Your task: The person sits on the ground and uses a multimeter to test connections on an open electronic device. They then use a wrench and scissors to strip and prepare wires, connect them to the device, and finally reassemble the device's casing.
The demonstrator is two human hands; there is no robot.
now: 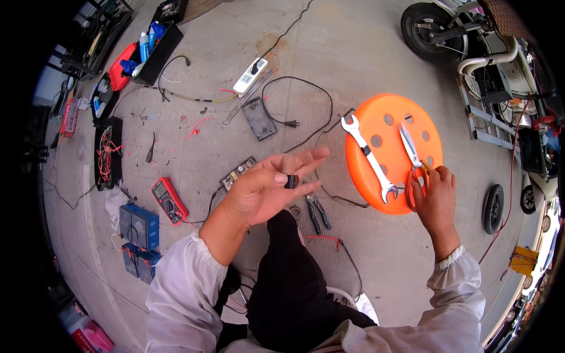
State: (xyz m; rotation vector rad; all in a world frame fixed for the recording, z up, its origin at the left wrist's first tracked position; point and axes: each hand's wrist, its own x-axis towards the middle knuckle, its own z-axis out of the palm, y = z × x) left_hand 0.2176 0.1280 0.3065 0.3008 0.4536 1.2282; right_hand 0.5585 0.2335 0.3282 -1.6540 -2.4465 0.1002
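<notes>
1. Left hand (pixel 256 185): thumb and fingers pinching a small black part (pixel 291 182), other fingers spread. Part is held off the floor.
2. Right hand (pixel 436 197): fingers partly curled at the handles of the scissors (pixel 411 146); can't tell if the grip is firm. Blades point away from the hand, on the orange stool (pixel 391 154).
3. Step in hand, my read: handling the small part with scissors within reach. Next move would call for a secure hold on the handles and the part kept steady, blades clear of the left fingers.
4. Wrench (pixel 375 166): on the stool, between the hands, just left of the scissors.
5. Open circuit module (pixel 237 172): on floor, just beyond left wrist, partly hidden.
6. Pliers (pixel 322 214): floor, between the hands, nearer the left.
7. Red multimeter (pixel 169 201): floor, left of left hand.
8. Grey cover (pixel 259 119): floor, beyond left hand.
9. White power strip (pixel 250 76): farther still, past the cover.
</notes>
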